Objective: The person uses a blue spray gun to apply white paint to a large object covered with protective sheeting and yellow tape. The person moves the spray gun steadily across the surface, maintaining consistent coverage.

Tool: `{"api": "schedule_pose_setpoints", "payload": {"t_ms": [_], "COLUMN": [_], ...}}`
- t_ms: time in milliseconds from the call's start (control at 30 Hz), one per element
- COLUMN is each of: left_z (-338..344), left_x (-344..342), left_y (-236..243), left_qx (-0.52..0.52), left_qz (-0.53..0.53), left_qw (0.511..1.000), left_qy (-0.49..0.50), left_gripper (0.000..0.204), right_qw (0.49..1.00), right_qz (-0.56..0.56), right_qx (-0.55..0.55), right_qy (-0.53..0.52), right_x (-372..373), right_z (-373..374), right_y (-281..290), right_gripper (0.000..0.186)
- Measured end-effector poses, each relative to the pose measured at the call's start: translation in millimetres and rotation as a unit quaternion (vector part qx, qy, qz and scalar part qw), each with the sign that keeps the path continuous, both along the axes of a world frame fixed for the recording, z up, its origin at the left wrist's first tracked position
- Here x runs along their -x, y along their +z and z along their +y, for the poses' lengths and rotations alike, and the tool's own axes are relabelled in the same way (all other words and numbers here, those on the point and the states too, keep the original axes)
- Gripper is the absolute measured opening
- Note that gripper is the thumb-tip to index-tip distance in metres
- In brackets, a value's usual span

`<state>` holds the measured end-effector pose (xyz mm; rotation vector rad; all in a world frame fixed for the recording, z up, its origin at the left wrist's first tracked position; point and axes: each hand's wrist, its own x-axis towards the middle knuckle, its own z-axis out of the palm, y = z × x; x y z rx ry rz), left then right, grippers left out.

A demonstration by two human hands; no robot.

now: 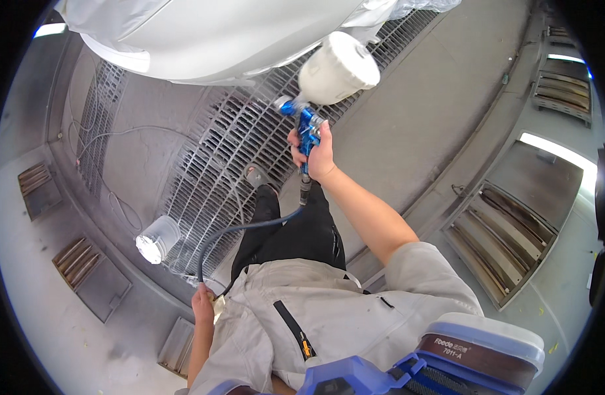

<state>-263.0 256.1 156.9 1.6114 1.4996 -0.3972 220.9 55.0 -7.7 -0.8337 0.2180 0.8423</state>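
Observation:
My right hand [320,155] is wrapped round the handle of a blue spray gun [307,130] in front of me. On top of the gun sits a white paint cup [340,68], tilted to the right. The gun's nozzle points to the far left, toward a white car body panel [203,36]. From the handle's base a dark air hose [249,226] curves down to the left. My left hand [202,303] is closed round that hose at my left side, well apart from the gun.
Metal floor grating [213,141] runs below the panel and under my feet. A white bucket [158,239] stands at the left, near a thin hose [134,131] on the floor. Louvred vents [503,237] line both walls. A respirator [480,355] juts into the lower edge.

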Motion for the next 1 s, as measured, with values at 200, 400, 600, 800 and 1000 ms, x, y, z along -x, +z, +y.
{"api": "schedule_pose_setpoints", "payload": {"t_ms": [200, 400, 600, 800, 1000], "left_z": [-0.5, 8.4, 64.3, 69.9, 128.4], "left_x": [1.7, 10.1, 79.7, 188.7, 244.3], "left_y": [14.2, -4.9, -31.5, -98.0, -149.0], "left_qx": [-0.022, 0.022, -0.023, 0.052, 0.048], "left_qz": [-0.035, -0.023, -0.023, 0.007, -0.021], "left_qw": [0.989, 0.999, 0.999, 0.998, 0.996], "left_qy": [-0.145, -0.004, 0.029, 0.026, 0.074], "left_gripper": [0.05, 0.061, 0.069, 0.06, 0.062], "right_qw": [0.998, 0.963, 0.995, 0.982, 0.983], "right_qz": [0.036, 0.097, 0.083, -0.137, -0.149], "right_qx": [0.048, 0.174, 0.031, 0.11, 0.084], "right_qy": [-0.025, -0.184, 0.045, 0.068, 0.073], "right_x": [-12.7, -5.0, 51.5, 104.2, 153.1], "right_z": [-4.3, 28.3, 67.9, 138.6, 242.5], "right_y": [-40.3, -43.1, 13.6, 82.3, 125.8], "right_gripper": [0.084, 0.074, 0.08, 0.083, 0.069]}}
